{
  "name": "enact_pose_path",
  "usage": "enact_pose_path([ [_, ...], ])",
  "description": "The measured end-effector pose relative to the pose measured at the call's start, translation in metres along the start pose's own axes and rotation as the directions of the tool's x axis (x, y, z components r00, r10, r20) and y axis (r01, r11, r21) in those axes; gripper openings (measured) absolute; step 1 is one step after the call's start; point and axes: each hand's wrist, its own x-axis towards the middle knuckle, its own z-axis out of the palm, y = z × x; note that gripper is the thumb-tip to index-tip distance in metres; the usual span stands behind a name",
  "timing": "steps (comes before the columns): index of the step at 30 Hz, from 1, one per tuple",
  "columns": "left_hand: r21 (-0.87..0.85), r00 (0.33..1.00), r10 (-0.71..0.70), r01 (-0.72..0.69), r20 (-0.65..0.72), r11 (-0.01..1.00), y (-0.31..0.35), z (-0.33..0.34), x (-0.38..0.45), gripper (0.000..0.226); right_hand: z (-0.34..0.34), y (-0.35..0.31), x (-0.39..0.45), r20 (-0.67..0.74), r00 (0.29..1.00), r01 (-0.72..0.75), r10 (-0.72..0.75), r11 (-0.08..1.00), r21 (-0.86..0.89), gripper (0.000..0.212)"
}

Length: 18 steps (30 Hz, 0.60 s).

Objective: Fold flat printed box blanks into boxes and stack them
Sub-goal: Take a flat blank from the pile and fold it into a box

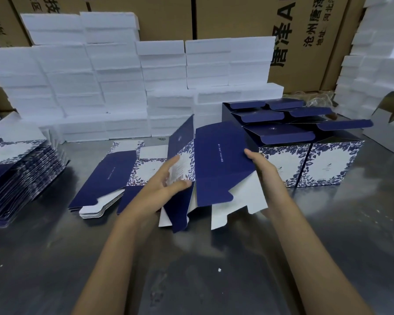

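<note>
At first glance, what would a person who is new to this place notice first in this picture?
The eye goes first to the half-folded navy box blank in the centre, held between the left hand and the right hand above the metal table. Just right of it stand finished boxes with blue floral sides and open lids. Behind everything rises a wall of white foam blocks, and a stack of flat blanks lies at far left.

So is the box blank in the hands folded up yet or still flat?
Partly folded: the box blank is opened into angled panels between left hand and right hand, bottom flaps hanging loose.
</note>
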Motion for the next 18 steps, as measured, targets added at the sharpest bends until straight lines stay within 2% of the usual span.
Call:
enact_pose_path([
  [4,-0.084,0.969,0.098,-0.080,0.228,0.993,-0.001,0.005,-0.004,0.094,-0.001,0.001,0.004,-0.006,0.998,0.060,-0.060,0.998,-0.009,0.034],
  [7,-0.101,0.939,0.188,-0.166,0.287,0.981,0.001,0.012,-0.004,0.107,-0.002,0.006,0.003,0.055,0.998,0.003,-0.007,0.998,0.066,0.030],
  [9,-0.096,0.953,0.225,-0.209,0.202,0.973,0.005,0.016,-0.005,0.103,-0.002,0.010,0.005,0.117,0.993,-0.027,0.018,0.997,0.078,0.033],
  [11,-0.058,0.962,0.260,-0.256,0.077,0.965,0.009,0.019,-0.005,0.094,-0.001,0.011,0.006,0.180,0.982,-0.058,0.052,0.998,0.033,0.051],
  [15,-0.027,0.946,0.313,-0.316,-0.083,0.948,0.010,0.022,-0.005,0.062,-0.005,0.012,0.006,0.311,0.949,0.042,0.053,0.956,-0.290,0.073],
  [18,-0.006,0.940,0.320,-0.323,-0.118,0.946,0.013,0.025,-0.006,0.055,-0.003,0.014,0.005,0.341,0.938,0.104,0.066,0.884,-0.457,0.077],
])
